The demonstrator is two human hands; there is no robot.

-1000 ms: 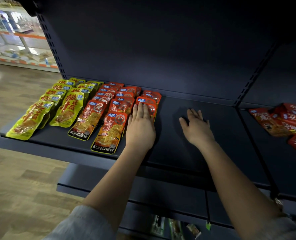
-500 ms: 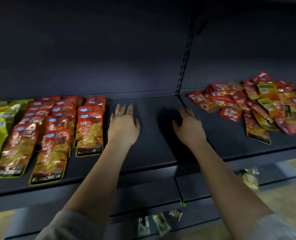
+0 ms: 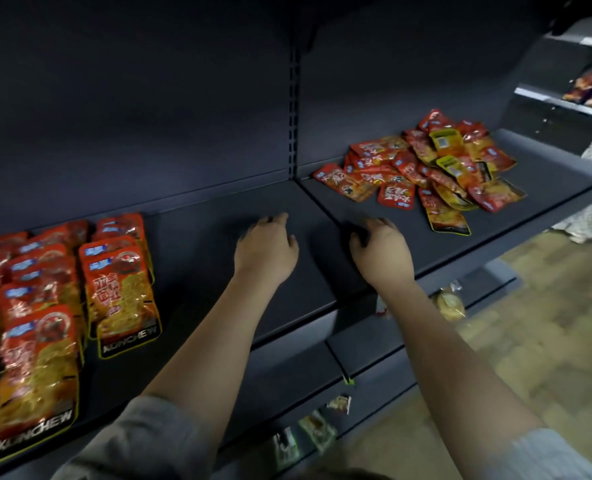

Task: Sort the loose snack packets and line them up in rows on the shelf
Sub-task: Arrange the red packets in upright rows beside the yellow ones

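Observation:
Orange-red snack packets lie in neat rows (image 3: 118,282) at the left of the dark shelf (image 3: 197,306). On the adjoining shelf section to the right sits a loose pile of red, orange and yellow packets (image 3: 422,168). My left hand (image 3: 265,251) hovers palm down over bare shelf, to the right of the rows, fingers slightly curled and holding nothing. My right hand (image 3: 381,254) is near the seam between the two sections, also palm down with nothing in it, well short of the loose pile.
A slotted upright (image 3: 293,98) divides the back panel between the two sections. Lower shelves (image 3: 357,348) hold a few small packets. Another shelf unit (image 3: 582,98) with goods stands at the far right. Tiled floor (image 3: 530,323) lies below right.
The view has swung to the right, bringing the loose pile into sight. My left hand has left the lined-up packets and both hands have shifted right along the shelf.

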